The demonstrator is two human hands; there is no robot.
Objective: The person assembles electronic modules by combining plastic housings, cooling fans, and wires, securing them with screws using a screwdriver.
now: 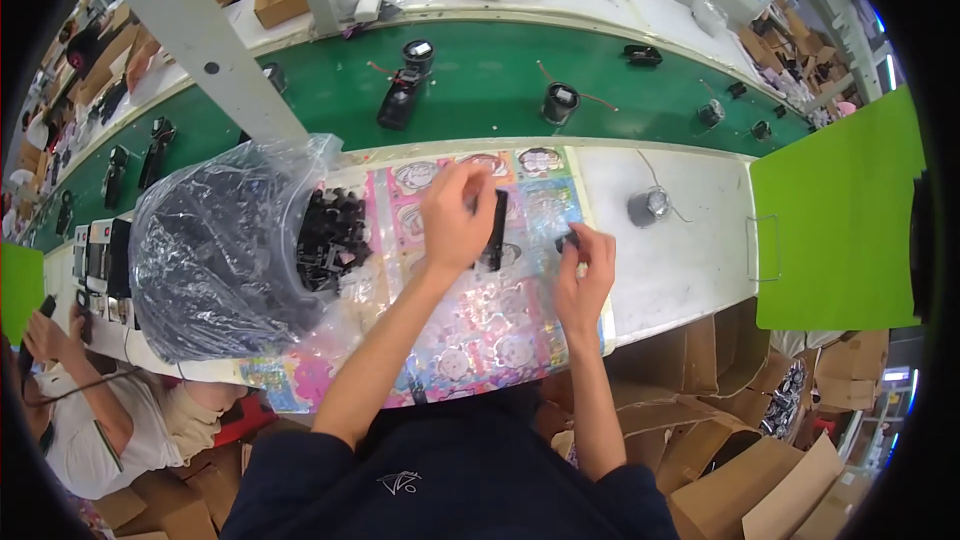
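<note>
Over the colourful patterned mat [490,335], my left hand [457,218] is closed, its fingertips curled beside a long black plastic piece [498,230]. The fingers hide whether they grip that piece or something smaller. My right hand [587,280] pinches a small black part [567,240] between thumb and fingers, to the right of the long piece. Left of my hands, a pile of small black plastic parts [333,240] spills from the mouth of a large clear plastic bag [215,250].
A grey cylindrical motor-like part with thin wires [648,205] stands right on the white table. Beyond runs a green conveyor belt [480,90] carrying black devices [400,98]. A grey post [215,50] rises at left; a green panel [840,225] borders the right. Another person [110,420] works at far left.
</note>
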